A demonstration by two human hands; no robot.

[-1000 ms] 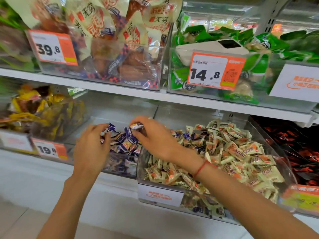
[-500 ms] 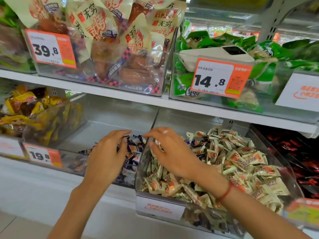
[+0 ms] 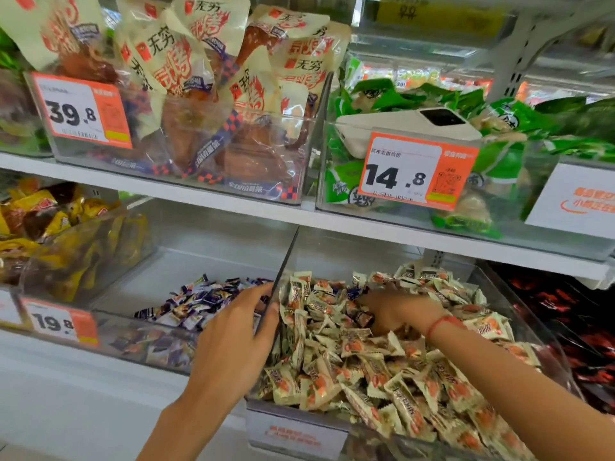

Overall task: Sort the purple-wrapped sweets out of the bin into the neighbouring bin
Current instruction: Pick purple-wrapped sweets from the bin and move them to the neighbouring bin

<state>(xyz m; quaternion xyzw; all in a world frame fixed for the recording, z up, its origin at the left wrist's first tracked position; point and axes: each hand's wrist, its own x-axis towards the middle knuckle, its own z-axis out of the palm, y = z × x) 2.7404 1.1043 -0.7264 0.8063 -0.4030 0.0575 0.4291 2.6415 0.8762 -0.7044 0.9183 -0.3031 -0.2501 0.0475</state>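
Two clear bins sit side by side on the lower shelf. The left bin [image 3: 213, 257] holds a pile of purple-wrapped sweets [image 3: 199, 299]. The right bin [image 3: 519, 304] is heaped with cream-and-orange sweets [image 3: 382, 367], with a few purple ones [image 3: 355, 289] mixed in near its back left. My left hand [image 3: 233, 341] rests on the divider wall between the bins, fingers spread, holding nothing. My right hand [image 3: 396, 311], with a red string on the wrist, reaches into the right bin's heap, fingers curled down among the sweets; what it grips is hidden.
A white shelf [image 3: 366, 224] runs just above the bins. Upper bins hold large snack packs [image 3: 186, 94] and green packs [image 3: 499, 128] with a white phone [image 3: 409, 124] on top. Yellow snacks [image 3: 50, 234] lie left, red packs [image 3: 572, 327] right. Orange price tags [image 3: 63, 322] hang in front.
My right hand left the purple pile and moved right, deep into the cream-sweet bin. My left hand shifted right from the purple pile onto the divider. The view moved closer.
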